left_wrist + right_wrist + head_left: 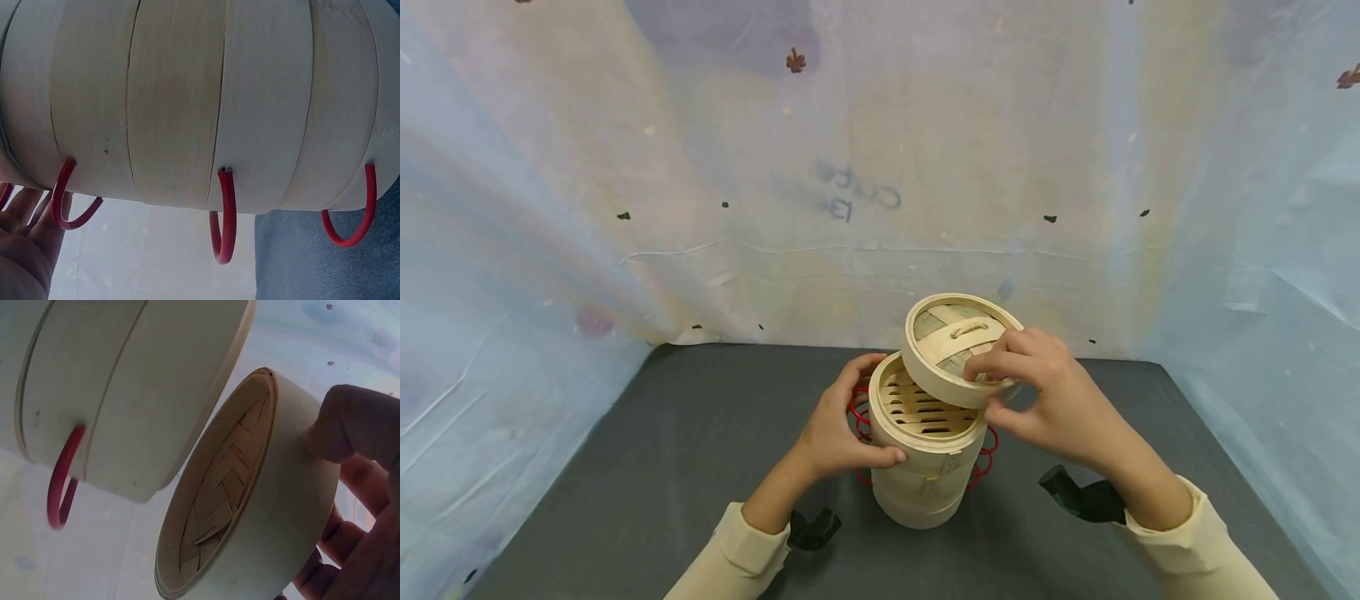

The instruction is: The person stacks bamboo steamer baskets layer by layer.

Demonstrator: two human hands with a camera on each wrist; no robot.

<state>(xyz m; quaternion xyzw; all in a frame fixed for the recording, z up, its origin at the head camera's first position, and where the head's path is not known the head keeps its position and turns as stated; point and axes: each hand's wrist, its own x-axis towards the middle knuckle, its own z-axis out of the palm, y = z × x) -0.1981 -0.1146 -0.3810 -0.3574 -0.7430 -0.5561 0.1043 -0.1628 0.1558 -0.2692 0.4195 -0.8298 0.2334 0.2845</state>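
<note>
A stacked bamboo steamer (921, 492) stands on the dark table, its slatted upper tier (917, 408) partly uncovered. Red loop handles (228, 215) stick out along its sides. My left hand (842, 425) grips the upper tier from the left, thumb across the front and fingers round the back. With my right hand (1052, 392) I pinch the rim of the round steamer lid (962, 342), thumb on the side wall and fingers over the top. Tilted, the lid hangs over the back right of the open tier. Its woven underside (219, 487) shows in the right wrist view.
A dark grey cloth (700, 433) covers the table. Behind and at both sides hang pale plastic sheets (925, 167) with small dark spots. Black wrist straps (1086, 496) sit at the cuffs of my sleeves.
</note>
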